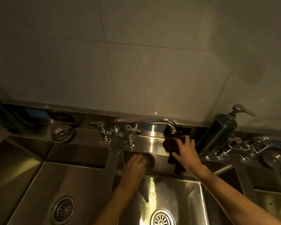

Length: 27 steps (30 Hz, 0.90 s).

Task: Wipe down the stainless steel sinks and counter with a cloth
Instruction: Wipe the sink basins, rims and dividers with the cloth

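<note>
A dark brown cloth (170, 144) is bunched on the steel back ledge (151, 141) under the faucet spout (171, 126). My right hand (185, 151) grips the cloth and holds it against the ledge, and part of the cloth hangs over the back wall of the middle sink (173, 195). My left hand (134, 166) lies on a round metal strainer lid (150, 160) at the sink's back left corner. Its fingers curl over the lid's edge. A second sink (55, 184) lies to the left, and a third sink (272, 200) shows at the right edge.
A chrome two-handle faucet (120, 133) stands between the left and middle sinks. A dark green pump bottle (217, 133) stands right of my right hand. A second faucet (243, 147) and a drain plug (273, 159) sit far right; another plug (62, 133) sits back left. Tiled wall behind.
</note>
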Each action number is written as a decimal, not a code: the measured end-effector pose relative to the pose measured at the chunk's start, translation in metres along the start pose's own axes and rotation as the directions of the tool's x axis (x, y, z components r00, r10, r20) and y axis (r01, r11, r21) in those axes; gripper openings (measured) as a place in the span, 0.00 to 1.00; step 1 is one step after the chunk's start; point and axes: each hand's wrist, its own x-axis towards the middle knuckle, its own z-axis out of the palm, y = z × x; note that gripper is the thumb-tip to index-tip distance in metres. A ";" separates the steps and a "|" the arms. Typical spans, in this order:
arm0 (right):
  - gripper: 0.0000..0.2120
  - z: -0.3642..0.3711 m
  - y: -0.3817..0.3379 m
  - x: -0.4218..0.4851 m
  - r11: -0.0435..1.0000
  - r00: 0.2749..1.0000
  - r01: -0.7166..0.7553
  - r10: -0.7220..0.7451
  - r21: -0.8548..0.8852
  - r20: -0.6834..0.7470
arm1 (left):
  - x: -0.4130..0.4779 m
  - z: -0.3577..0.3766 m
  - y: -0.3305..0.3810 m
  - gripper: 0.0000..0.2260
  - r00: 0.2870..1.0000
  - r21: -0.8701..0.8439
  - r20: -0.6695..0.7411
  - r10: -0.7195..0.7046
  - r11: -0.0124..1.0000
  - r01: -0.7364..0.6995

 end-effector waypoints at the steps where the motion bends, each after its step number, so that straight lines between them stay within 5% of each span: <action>1: 0.29 0.004 -0.008 0.002 1.000 1.000 -0.002 0.002 -0.026 -0.011 | -0.019 -0.003 -0.002 0.19 1.000 0.003 0.006 -0.011 1.000 0.011; 10: 0.24 0.033 -0.110 0.029 0.968 0.971 0.235 -0.238 -0.091 -0.018 | -0.104 -0.016 -0.010 0.23 0.988 -0.165 0.069 -0.139 0.975 0.149; 14: 0.24 0.028 -0.073 0.016 0.919 0.933 0.360 -0.355 -0.159 0.056 | -0.098 -0.023 -0.014 0.12 0.950 -0.274 0.147 -0.275 0.912 0.306; 18: 0.24 0.023 -0.014 -0.019 0.986 0.996 0.087 -0.091 -0.144 -0.020 | -0.074 -0.010 -0.017 0.11 0.958 -0.247 0.056 -0.280 0.926 0.285; 27: 0.25 0.019 0.020 -0.105 1.000 0.991 -0.030 0.031 -0.008 0.133 | 0.038 -0.008 0.005 0.10 0.977 -0.180 0.083 -0.195 0.961 0.208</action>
